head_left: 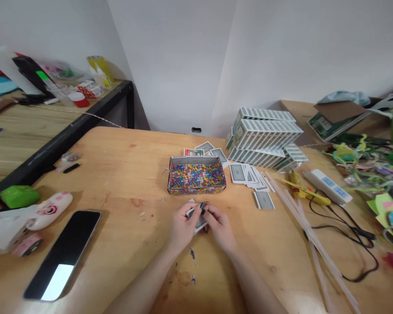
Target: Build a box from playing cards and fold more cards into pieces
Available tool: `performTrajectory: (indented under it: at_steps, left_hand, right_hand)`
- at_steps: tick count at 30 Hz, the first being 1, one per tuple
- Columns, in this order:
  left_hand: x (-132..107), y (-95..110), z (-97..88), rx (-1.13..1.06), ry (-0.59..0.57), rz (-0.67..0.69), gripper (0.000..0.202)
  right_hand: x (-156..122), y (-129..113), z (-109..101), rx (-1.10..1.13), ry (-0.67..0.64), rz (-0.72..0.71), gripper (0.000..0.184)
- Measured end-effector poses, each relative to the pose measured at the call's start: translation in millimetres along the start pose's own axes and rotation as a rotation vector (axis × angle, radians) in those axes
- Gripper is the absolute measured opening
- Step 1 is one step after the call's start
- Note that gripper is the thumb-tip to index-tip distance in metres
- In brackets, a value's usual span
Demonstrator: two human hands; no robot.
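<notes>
Both of my hands meet low over the middle of the wooden table [124, 183]. My left hand [182, 226] and my right hand [220, 226] are closed together on a small playing card [199, 219] with a green patterned back, fingers pinching its edges. Just beyond them stands an open box [196, 175] with colourful patterned sides. Loose playing cards [249, 175] lie to the right of the box.
A stack of card packs [265, 135] sits at the back right. Glue sticks [309, 231], a yellow glue gun [303, 188], a power strip [327, 185] and black cable lie right. A phone [63, 253] and a pink toy [50, 210] lie left.
</notes>
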State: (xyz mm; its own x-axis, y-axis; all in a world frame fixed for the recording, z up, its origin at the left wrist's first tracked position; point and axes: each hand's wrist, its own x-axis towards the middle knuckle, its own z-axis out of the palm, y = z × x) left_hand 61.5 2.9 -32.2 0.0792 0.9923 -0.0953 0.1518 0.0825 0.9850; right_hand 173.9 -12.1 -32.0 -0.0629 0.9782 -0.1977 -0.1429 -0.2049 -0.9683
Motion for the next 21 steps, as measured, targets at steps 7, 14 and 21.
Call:
performTrajectory:
  at_steps: [7, 14, 21]
  left_hand:
    - [-2, -4, 5.7, 0.151, 0.005, 0.089, 0.025]
    - [3, -2, 10.7, 0.160, 0.054, 0.048, 0.028]
    - [6, -1, 10.7, 0.005, 0.078, -0.052, 0.022]
  right_hand:
    - [-1, 0, 2, -0.007, 0.017, 0.100, 0.020]
    - [0, 1, 4, 0.028, 0.106, 0.089, 0.020]
    - [-3, 2, 4, 0.096, 0.048, 0.084, 0.020]
